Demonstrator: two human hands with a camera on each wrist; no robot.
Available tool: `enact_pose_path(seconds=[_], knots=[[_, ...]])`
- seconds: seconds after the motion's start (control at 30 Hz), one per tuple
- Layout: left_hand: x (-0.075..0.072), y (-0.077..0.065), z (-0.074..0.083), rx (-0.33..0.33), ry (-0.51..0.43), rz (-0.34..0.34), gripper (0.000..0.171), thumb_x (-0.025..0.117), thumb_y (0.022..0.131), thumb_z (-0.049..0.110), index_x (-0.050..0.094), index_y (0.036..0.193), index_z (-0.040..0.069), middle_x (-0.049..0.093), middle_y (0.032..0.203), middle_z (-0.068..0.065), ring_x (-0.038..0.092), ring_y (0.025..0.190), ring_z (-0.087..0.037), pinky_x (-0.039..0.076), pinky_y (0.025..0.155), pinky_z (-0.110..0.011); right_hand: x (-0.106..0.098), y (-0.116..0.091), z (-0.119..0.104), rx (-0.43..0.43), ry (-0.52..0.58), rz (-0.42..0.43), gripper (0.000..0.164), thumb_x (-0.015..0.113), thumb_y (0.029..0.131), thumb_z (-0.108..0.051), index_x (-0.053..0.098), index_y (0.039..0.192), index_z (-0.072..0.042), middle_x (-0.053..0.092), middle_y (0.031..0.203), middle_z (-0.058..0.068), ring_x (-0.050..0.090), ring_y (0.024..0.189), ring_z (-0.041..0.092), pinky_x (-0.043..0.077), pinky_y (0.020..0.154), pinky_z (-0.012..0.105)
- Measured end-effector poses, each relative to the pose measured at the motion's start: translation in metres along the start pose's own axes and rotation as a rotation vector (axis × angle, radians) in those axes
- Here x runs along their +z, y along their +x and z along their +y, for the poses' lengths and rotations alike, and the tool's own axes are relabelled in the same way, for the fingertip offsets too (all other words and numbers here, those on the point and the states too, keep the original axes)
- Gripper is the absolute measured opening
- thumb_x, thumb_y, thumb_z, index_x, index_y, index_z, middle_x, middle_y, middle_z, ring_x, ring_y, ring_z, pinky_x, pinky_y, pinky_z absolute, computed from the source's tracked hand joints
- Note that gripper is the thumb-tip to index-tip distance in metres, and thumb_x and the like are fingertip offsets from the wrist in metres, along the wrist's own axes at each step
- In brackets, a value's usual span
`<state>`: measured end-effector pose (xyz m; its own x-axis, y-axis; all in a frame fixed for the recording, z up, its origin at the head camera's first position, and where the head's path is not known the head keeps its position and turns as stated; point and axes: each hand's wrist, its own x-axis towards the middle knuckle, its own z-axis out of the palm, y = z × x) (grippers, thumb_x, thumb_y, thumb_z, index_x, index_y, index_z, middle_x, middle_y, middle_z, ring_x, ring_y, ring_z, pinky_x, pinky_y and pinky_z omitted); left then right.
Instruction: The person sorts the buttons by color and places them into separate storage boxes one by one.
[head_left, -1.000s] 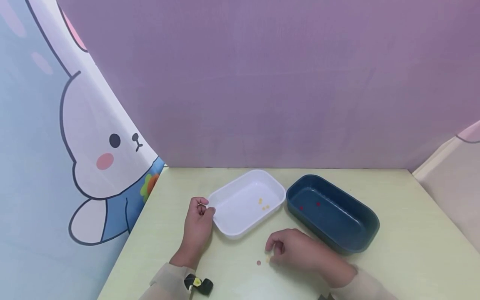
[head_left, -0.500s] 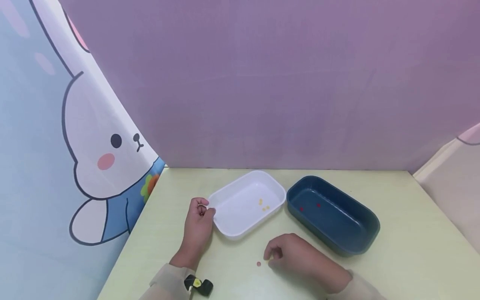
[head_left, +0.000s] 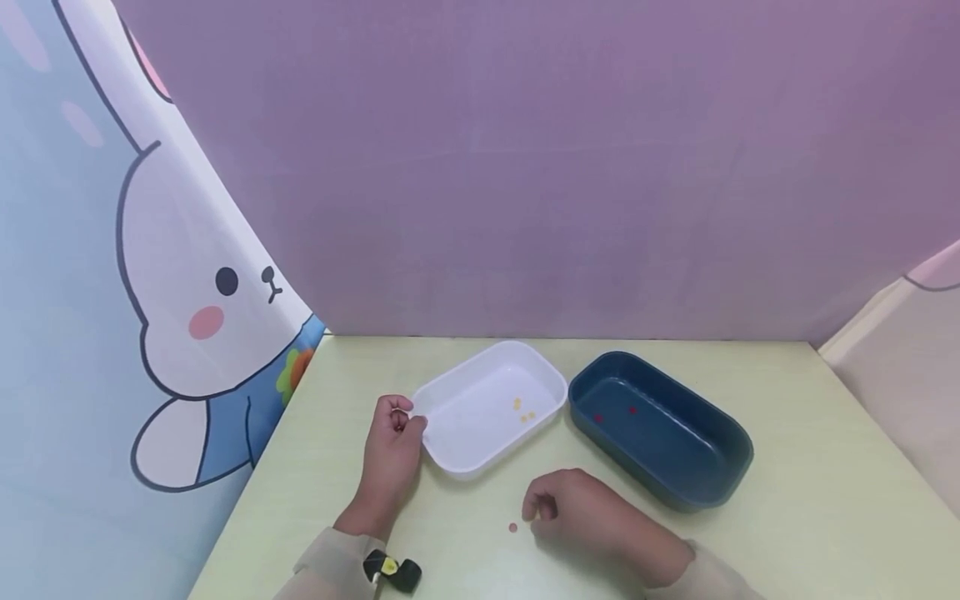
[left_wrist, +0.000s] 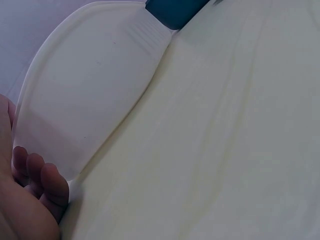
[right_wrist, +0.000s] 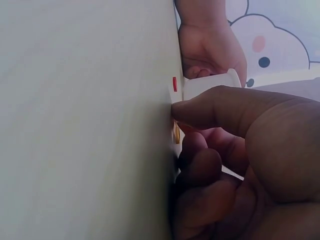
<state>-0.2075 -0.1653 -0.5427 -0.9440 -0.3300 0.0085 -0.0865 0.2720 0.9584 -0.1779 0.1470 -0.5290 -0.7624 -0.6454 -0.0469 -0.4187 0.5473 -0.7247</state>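
Note:
My left hand [head_left: 393, 450] grips the near-left rim of a white plastic tray [head_left: 459, 460], thumb over the edge and other fingers curled against its outside wall. Several small yellow pieces [head_left: 523, 418] lie in the tray. Low over the table, my right hand [head_left: 581, 508] has its fingers curled down, thumb and index at a small yellow disc [right_wrist: 177, 134] on the tabletop, pinching it; the hand mostly covers this disc in the head view. Just left of those fingertips lies a small red disc [head_left: 513, 527], seen edge-on in the right wrist view.
A dark teal tray [head_left: 701, 492] stands right of the white one, their rims close together. Inside it are two small red pieces [head_left: 632, 410]. A purple wall [head_left: 525, 208] rises behind the table [head_left: 810, 450], and a rabbit-print cloth [head_left: 187, 250] hangs at left.
The right hand has shifted slightly left and toward the near edge, covering more of the yellow disc. My left hand and both trays keep their places; the head view shifts slightly.

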Motion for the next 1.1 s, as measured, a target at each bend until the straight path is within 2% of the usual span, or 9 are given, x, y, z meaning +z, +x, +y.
enact_pose_path(seconds=[0.33, 0.77, 1.1], knots=[[0.0001, 0.001, -0.0006, -0.008, -0.001, -0.005, 0.024, 0.06, 0.109, 0.016, 0.049, 0.13, 0.015, 0.047, 0.099, -0.005, 0.05, 0.09, -0.022, 0.048, 0.074, -0.027, 0.0016, -0.0006, -0.0027, 0.059, -0.053, 0.004, 0.023, 0.078, 0.084, -0.007, 0.071, 0.081, -0.029, 0.06, 0.075, -0.017, 0.055, 0.076, -0.001, 0.048, 0.073, 0.025], [-0.0008, 0.001, -0.0007, 0.006, 0.0, -0.003, 0.023, 0.061, 0.109, 0.014, 0.05, 0.129, 0.014, 0.047, 0.097, -0.005, 0.05, 0.089, -0.022, 0.047, 0.075, -0.027, 0.001, -0.0012, -0.0019, 0.096, -0.069, 0.012, 0.024, 0.076, 0.082, -0.011, 0.071, 0.072, -0.032, 0.059, 0.067, -0.019, 0.055, 0.076, 0.001, 0.046, 0.077, 0.026], [0.0, 0.0015, -0.0004, 0.003, 0.002, -0.002, 0.023, 0.06, 0.108, 0.014, 0.05, 0.129, 0.014, 0.048, 0.097, -0.005, 0.051, 0.09, -0.022, 0.048, 0.075, -0.027, -0.001, 0.0011, 0.0043, 0.097, 0.007, 0.02, 0.023, 0.074, 0.084, -0.01, 0.072, 0.071, -0.03, 0.058, 0.068, -0.019, 0.056, 0.076, 0.0, 0.048, 0.076, 0.024]])
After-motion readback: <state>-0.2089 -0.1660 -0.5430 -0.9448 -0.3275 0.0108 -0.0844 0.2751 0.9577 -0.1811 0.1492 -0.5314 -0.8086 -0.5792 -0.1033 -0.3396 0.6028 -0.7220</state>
